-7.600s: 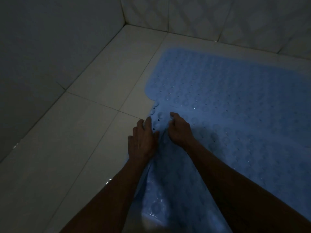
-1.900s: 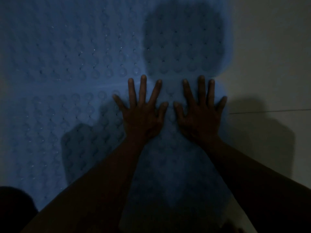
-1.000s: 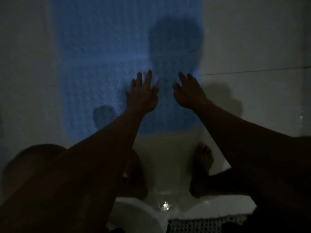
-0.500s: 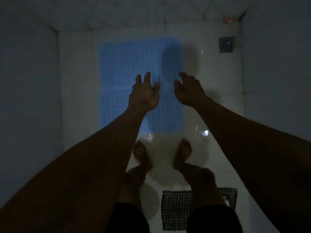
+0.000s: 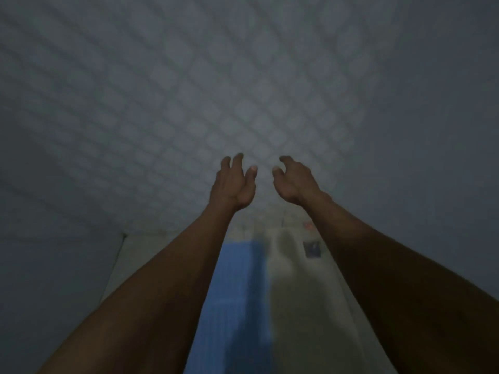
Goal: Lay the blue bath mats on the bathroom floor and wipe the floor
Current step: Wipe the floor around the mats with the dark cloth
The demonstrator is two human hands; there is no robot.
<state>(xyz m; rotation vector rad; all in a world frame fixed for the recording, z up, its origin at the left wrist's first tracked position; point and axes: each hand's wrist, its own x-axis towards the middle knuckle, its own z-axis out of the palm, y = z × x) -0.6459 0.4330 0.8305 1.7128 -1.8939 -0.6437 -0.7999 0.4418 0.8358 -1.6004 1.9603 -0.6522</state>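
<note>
Left hand (image 5: 234,184): we see it raised in front of the patterned wall tiles (image 5: 189,90); fingers loosely spread, grip open and empty.
Right hand (image 5: 293,182): raised beside the left, apart from it; fingers slightly curled, grip open, holding nothing.
Blue bath mat (image 5: 237,298): we find it flat on the pale floor (image 5: 305,306), showing between the two forearms; well below both hands.
Floor drain (image 5: 312,249): a dark square right of the mat, near the far wall; the view is dim and blurred.
</note>
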